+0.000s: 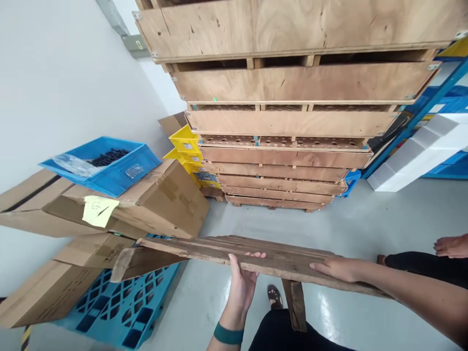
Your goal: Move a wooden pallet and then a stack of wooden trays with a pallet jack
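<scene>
A weathered wooden pallet [270, 256] with several parallel slats is held up off the floor in front of me, seen nearly along its surface. My left hand [243, 280], with a green band at the wrist, grips its near edge board around the middle, thumb and fingertips over the top. Farther right, my right hand [334, 269] is closed over the same near edge, with part of its fingers hidden. Wooden blocks or runners stick out beneath the pallet at the left end and below the middle.
Ahead stands a tall stack of wooden crates [292, 83]. At left, a blue bin [127, 168] of black parts sits on cardboard boxes [179, 200], near a blue plastic pallet [106, 321]. White foam blocks [420, 151] lean at right. Another person's hand [453, 246] shows at the right edge.
</scene>
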A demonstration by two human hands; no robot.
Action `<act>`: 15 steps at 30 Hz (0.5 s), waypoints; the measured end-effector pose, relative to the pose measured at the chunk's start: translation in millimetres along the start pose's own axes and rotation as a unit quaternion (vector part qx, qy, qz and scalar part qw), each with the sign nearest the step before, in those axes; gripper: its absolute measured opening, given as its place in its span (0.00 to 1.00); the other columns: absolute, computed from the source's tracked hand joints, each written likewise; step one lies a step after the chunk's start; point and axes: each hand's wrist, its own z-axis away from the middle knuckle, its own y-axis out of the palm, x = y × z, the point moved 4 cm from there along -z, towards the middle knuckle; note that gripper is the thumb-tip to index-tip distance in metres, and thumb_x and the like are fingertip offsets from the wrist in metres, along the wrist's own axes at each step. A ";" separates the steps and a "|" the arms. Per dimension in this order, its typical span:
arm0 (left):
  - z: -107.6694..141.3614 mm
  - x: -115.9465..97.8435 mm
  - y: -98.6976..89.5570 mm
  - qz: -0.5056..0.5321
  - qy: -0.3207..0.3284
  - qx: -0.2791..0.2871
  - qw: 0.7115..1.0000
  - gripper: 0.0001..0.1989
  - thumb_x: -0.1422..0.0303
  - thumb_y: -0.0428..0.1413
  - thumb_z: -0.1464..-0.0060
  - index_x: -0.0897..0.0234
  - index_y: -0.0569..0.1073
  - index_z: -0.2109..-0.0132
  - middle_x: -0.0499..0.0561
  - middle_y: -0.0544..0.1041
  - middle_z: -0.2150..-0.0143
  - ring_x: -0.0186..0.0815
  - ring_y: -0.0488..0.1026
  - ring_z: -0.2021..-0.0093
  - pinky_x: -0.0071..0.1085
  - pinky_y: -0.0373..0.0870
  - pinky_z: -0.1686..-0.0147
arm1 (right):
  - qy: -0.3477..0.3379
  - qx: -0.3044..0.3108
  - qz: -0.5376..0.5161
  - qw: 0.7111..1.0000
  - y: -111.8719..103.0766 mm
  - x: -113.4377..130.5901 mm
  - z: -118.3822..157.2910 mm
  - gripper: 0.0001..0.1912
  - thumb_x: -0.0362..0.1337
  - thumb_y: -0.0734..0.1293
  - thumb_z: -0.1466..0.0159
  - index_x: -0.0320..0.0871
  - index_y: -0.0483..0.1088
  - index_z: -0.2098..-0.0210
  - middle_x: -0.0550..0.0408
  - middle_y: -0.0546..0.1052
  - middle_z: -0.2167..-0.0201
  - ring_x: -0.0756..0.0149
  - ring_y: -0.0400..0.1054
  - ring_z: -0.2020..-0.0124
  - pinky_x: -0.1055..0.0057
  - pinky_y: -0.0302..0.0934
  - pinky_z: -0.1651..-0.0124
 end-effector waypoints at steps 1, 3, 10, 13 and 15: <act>2.2 4.6 -6.3 0.011 -0.005 0.001 1.000 0.32 0.37 0.61 0.52 0.64 0.77 0.61 0.58 0.82 0.58 0.50 0.79 0.47 0.45 0.70 0.39 | -0.003 0.006 0.027 1.000 4.9 -0.1 -2.3 0.40 0.71 0.51 0.35 0.40 0.73 0.66 0.41 0.78 0.54 0.44 0.72 0.48 0.51 0.62 0.39; 7.9 14.5 -17.9 0.029 -0.005 0.001 1.000 0.30 0.39 0.62 0.52 0.64 0.77 0.61 0.56 0.82 0.59 0.48 0.79 0.47 0.43 0.70 0.39 | -0.002 0.022 0.065 0.998 15.8 -1.1 -4.3 0.42 0.69 0.46 0.33 0.39 0.73 0.65 0.40 0.77 0.53 0.43 0.72 0.49 0.50 0.62 0.40; 65.5 35.2 -57.2 -0.038 -0.062 -0.017 0.997 0.30 0.41 0.53 0.41 0.61 0.74 0.46 0.58 0.80 0.47 0.46 0.78 0.47 0.41 0.75 0.46 | 0.010 -0.002 0.079 0.997 79.0 -4.7 14.6 0.42 0.67 0.49 0.32 0.38 0.77 0.56 0.38 0.77 0.50 0.43 0.70 0.45 0.53 0.60 0.38; 111.1 50.7 -95.2 -0.071 -0.148 -0.055 0.985 0.35 0.43 0.48 0.37 0.62 0.66 0.35 0.62 0.76 0.40 0.47 0.79 0.49 0.42 0.78 0.53 | 0.004 0.000 0.101 0.995 138.3 -10.9 31.5 0.45 0.67 0.46 0.31 0.35 0.78 0.57 0.37 0.78 0.53 0.43 0.72 0.49 0.54 0.62 0.41; 141.4 66.3 -128.4 -0.055 -0.199 -0.087 0.975 0.36 0.45 0.48 0.36 0.67 0.64 0.33 0.65 0.76 0.41 0.46 0.79 0.53 0.41 0.80 0.56 | -0.006 -0.012 0.107 0.994 183.1 -15.9 41.1 0.48 0.65 0.43 0.29 0.32 0.79 0.57 0.35 0.78 0.55 0.44 0.73 0.52 0.56 0.63 0.44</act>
